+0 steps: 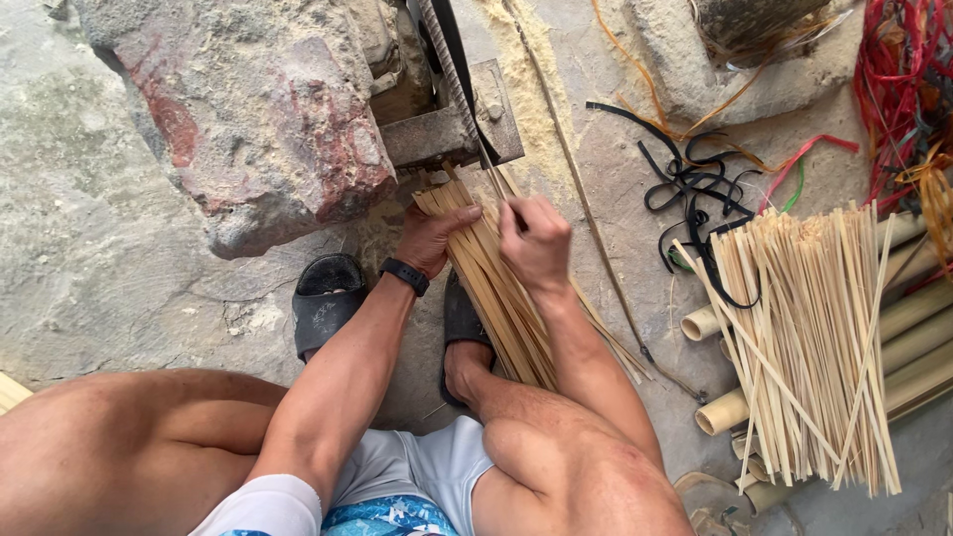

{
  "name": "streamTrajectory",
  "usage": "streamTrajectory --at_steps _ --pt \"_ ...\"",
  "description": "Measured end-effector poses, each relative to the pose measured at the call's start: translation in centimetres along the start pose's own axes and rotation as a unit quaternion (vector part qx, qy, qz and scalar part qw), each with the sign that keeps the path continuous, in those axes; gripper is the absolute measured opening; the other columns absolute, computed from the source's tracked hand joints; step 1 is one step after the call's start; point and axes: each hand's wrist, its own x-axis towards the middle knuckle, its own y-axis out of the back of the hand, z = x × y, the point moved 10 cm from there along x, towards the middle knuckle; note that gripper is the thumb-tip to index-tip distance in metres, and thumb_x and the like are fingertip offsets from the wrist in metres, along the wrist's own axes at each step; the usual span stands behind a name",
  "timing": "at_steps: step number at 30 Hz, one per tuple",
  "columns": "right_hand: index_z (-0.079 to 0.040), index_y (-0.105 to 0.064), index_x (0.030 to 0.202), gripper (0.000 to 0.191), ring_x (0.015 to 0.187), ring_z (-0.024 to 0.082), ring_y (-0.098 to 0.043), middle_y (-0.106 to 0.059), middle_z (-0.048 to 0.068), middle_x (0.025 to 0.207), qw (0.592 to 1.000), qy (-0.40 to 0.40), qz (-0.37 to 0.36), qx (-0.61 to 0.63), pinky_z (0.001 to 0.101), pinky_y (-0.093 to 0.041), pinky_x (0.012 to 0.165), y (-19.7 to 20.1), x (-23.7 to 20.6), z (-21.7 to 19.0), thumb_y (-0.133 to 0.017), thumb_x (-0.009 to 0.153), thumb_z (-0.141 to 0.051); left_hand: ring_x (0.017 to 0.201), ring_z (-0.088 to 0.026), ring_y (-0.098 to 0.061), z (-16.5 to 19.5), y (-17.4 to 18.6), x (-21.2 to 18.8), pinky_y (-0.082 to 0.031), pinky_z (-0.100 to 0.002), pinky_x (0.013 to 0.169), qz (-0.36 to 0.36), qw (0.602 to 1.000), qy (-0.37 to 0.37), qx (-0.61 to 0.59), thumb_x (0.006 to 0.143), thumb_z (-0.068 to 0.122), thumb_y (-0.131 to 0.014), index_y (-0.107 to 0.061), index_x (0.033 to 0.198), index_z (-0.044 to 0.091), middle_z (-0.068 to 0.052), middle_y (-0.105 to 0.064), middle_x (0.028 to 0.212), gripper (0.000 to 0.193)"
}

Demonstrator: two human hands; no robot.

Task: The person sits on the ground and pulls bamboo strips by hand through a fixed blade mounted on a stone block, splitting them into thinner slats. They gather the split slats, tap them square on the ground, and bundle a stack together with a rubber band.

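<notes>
My left hand (429, 238), with a black wristband, grips a bundle of thin pale bamboo strips (501, 293) near its top end. My right hand (536, 243) rests on the same bundle, its fingers pinched on one strip close to a rusty metal block (452, 129) with a belt running over it. The bundle slants down between my legs, over my right foot. Its far ends fan out against the metal block.
A large reddish-grey stone (258, 109) sits at the upper left. A black sandal (326, 298) lies below it. To the right, a pile of cut bamboo strips (804, 337) rests on bamboo tubes (913, 367). Black straps (690, 184) and red cords (898, 79) lie beyond.
</notes>
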Motion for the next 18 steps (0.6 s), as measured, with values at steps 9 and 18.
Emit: streamTrajectory --at_steps 9,18 --pt "-0.004 -0.077 0.101 0.008 0.067 0.015 -0.070 -0.074 0.011 0.088 0.994 -0.049 -0.019 0.100 0.0235 -0.058 0.052 1.6 -5.0 -0.3 -0.071 0.098 -0.010 0.092 -0.024 -0.077 -0.2 -0.6 -0.1 -0.067 -0.038 0.084 -0.059 0.998 -0.005 -0.023 0.086 0.004 -0.084 -0.072 0.111 -0.005 -0.016 -0.078 0.102 0.028" --pt "0.000 -0.075 0.096 0.009 0.059 0.016 -0.066 -0.072 0.011 0.076 0.999 -0.003 0.047 -0.005 0.0275 -0.054 0.047 -1.2 1.8 -0.7 -0.070 0.100 -0.006 0.077 -0.018 -0.075 -0.2 -0.5 0.1 -0.066 -0.033 0.067 -0.013 1.000 0.005 -0.017 0.084 0.009 -0.084 -0.071 0.104 0.003 -0.008 -0.076 0.090 0.025"
